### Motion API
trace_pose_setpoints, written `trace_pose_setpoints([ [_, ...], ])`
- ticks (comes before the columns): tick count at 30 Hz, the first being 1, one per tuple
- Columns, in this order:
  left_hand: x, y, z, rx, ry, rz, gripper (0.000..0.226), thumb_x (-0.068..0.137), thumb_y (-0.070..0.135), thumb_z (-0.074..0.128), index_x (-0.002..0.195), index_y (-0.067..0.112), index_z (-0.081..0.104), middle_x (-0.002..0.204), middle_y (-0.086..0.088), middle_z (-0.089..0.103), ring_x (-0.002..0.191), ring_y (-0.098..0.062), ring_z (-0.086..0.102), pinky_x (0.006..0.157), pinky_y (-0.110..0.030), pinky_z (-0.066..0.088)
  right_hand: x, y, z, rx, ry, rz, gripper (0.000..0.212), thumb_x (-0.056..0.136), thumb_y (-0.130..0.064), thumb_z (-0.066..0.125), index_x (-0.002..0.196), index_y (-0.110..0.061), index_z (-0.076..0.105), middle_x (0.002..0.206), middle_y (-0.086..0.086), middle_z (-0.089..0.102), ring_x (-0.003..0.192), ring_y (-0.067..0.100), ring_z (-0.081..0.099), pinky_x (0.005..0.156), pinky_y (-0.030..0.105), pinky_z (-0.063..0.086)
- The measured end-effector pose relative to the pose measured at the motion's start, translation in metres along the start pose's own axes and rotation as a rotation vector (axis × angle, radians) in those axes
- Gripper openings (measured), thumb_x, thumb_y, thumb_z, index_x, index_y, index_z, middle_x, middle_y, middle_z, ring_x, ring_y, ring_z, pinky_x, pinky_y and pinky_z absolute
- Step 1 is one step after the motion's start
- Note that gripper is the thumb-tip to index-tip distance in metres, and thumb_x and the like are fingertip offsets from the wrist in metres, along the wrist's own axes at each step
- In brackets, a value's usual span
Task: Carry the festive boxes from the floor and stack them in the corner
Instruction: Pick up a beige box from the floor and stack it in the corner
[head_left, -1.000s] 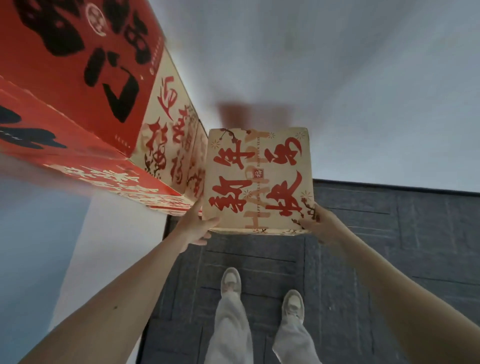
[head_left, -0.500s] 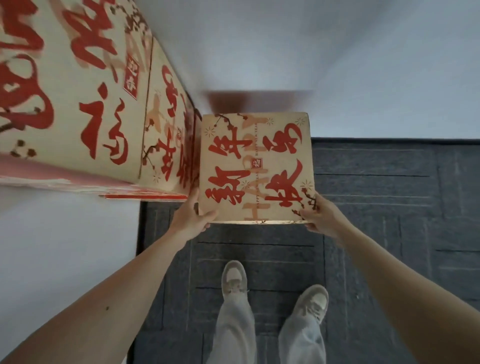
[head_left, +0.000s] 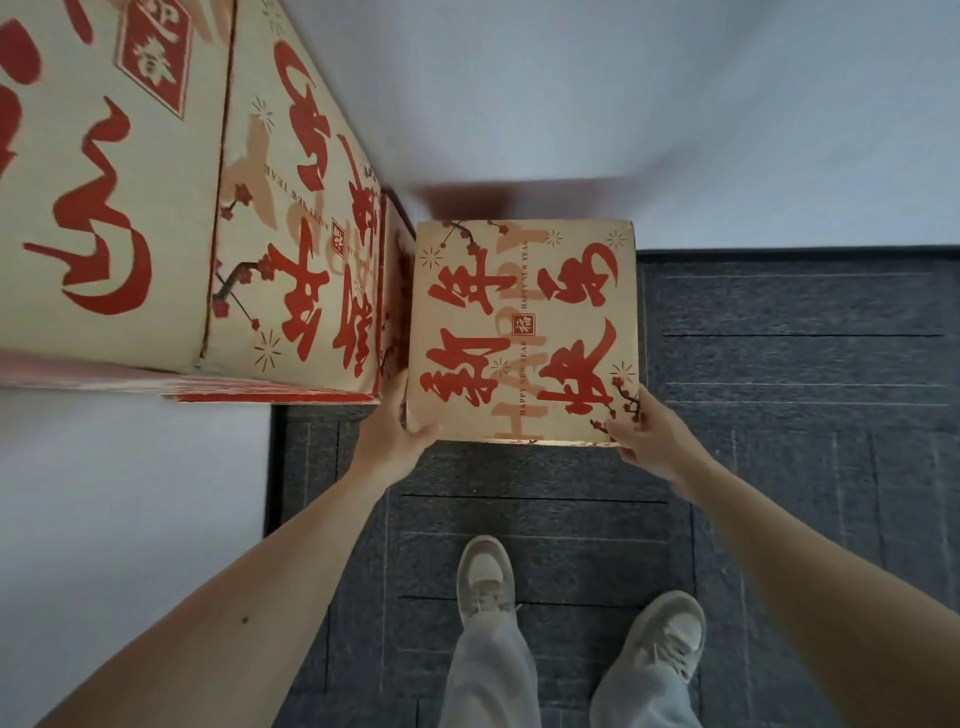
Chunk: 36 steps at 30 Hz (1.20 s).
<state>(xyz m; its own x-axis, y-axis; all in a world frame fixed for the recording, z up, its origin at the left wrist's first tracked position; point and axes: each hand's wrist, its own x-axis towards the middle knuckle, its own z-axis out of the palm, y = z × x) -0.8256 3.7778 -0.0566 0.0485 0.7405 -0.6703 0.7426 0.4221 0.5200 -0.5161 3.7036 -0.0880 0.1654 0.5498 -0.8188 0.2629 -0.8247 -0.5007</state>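
You had a stack (head_left: 291, 234) up on your left, so a good chunk looked done. Your left hand (head_left: 395, 441) and right hand (head_left: 647, 436) each gripped a near corner of the box (head_left: 524, 332), which was just beside the stack and close to the wall (head_left: 675, 104). Couldn't tell if it was set down yet. Printed face was up, lettering ran toward the wall, and the top looked roughly square, so no clear long axis.

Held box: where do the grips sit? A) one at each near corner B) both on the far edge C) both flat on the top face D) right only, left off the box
A: the left grip and right grip each hold a near corner of the held box.
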Motion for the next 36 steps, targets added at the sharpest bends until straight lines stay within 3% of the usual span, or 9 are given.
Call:
trace_pose_setpoints([
  [4, 0.004, -0.003, 0.003, 0.085, 0.068, 0.067, 0.078, 0.088, 0.022, 0.074, 0.151, 0.024, 0.027, 0.143, 0.000, 0.053, 0.127, -0.024, 0.055, 0.106, -0.040, 0.044, 0.009, 0.001, 0.008, 0.023, -0.005, -0.014, 0.044, 0.097, -0.025, 0.059, 0.136, -0.037, 0.044, 0.116, -0.010, 0.068, 0.107, 0.019, 0.064, 0.097, 0.051, 0.054],
  [7, 0.002, -0.003, 0.004, 0.308, 0.203, 0.256, 0.071, 0.081, 0.024, 0.080, 0.141, 0.015, 0.043, 0.142, -0.005, 0.052, 0.125, -0.026, 0.056, 0.101, -0.043, 0.049, 0.010, -0.002, 0.010, 0.124, -0.019, -0.001, 0.034, 0.102, -0.023, 0.051, 0.133, -0.036, 0.047, 0.114, -0.012, 0.067, 0.112, 0.019, 0.062, 0.101, 0.051, 0.051],
  [11, 0.008, -0.005, 0.005, 0.578, 0.120, 0.405, 0.071, 0.081, 0.021, 0.080, 0.143, 0.009, 0.048, 0.156, -0.009, 0.038, 0.131, -0.031, 0.052, 0.105, -0.046, 0.044, 0.010, -0.013, 0.012, 0.243, -0.019, 0.018, 0.028, 0.107, -0.023, 0.039, 0.132, -0.031, 0.050, 0.114, -0.010, 0.066, 0.116, 0.020, 0.058, 0.104, 0.045, 0.049],
  [14, 0.018, -0.002, 0.002, 0.616, 0.135, 0.418, 0.057, 0.087, 0.009, 0.073, 0.140, 0.006, 0.052, 0.155, -0.010, 0.040, 0.127, -0.034, 0.057, 0.102, -0.048, 0.046, 0.017, -0.025, 0.015, 0.248, -0.028, 0.007, 0.024, 0.107, -0.024, 0.038, 0.124, -0.034, 0.052, 0.114, -0.009, 0.066, 0.115, 0.020, 0.058, 0.104, 0.046, 0.048],
  [18, 0.032, 0.003, -0.005, 0.613, 0.167, 0.401, 0.059, 0.090, -0.005, 0.064, 0.144, 0.008, 0.048, 0.155, -0.010, 0.038, 0.120, -0.032, 0.062, 0.098, -0.044, 0.051, 0.031, -0.042, 0.020, 0.148, 0.011, -0.038, 0.029, 0.105, -0.026, 0.039, 0.131, -0.032, 0.052, 0.120, -0.008, 0.066, 0.112, 0.020, 0.060, 0.101, 0.051, 0.051],
  [24, 0.034, 0.004, -0.003, 0.600, 0.164, 0.371, 0.061, 0.090, -0.005, 0.062, 0.147, 0.010, 0.044, 0.158, -0.006, 0.035, 0.131, -0.028, 0.054, 0.104, -0.043, 0.047, 0.031, -0.042, 0.019, -0.024, 0.045, -0.067, 0.030, 0.103, -0.038, 0.037, 0.131, -0.034, 0.049, 0.125, -0.004, 0.064, 0.114, 0.024, 0.059, 0.101, 0.051, 0.049],
  [29, 0.022, 0.020, -0.009, 0.594, 0.160, 0.350, 0.051, 0.094, 0.005, 0.061, 0.144, 0.008, 0.048, 0.156, -0.009, 0.038, 0.133, -0.029, 0.051, 0.106, -0.041, 0.045, 0.010, -0.056, 0.009, -0.229, 0.127, -0.099, 0.031, 0.104, -0.034, 0.042, 0.130, -0.020, 0.052, 0.124, 0.005, 0.065, 0.106, 0.028, 0.059, 0.084, 0.039, 0.046],
  [33, -0.010, 0.058, -0.023, 0.549, 0.130, 0.431, 0.038, 0.092, 0.006, 0.064, 0.130, 0.005, 0.061, 0.140, -0.010, 0.056, 0.118, -0.027, 0.063, 0.098, -0.031, 0.050, -0.038, -0.065, -0.012, -0.307, 0.188, -0.089, 0.046, 0.102, -0.033, 0.049, 0.143, -0.012, 0.048, 0.129, 0.011, 0.062, 0.116, 0.030, 0.058, 0.092, 0.039, 0.045],
  [36, -0.043, 0.100, -0.039, 0.512, 0.111, 0.460, 0.023, 0.095, 0.012, 0.061, 0.116, 0.007, 0.068, 0.108, -0.007, 0.071, 0.087, -0.017, 0.070, 0.078, -0.021, 0.056, -0.092, -0.082, -0.035, -0.258, 0.211, -0.105, 0.032, 0.102, -0.028, 0.049, 0.124, -0.012, 0.065, 0.110, 0.008, 0.070, 0.093, 0.024, 0.065, 0.077, 0.032, 0.048],
])
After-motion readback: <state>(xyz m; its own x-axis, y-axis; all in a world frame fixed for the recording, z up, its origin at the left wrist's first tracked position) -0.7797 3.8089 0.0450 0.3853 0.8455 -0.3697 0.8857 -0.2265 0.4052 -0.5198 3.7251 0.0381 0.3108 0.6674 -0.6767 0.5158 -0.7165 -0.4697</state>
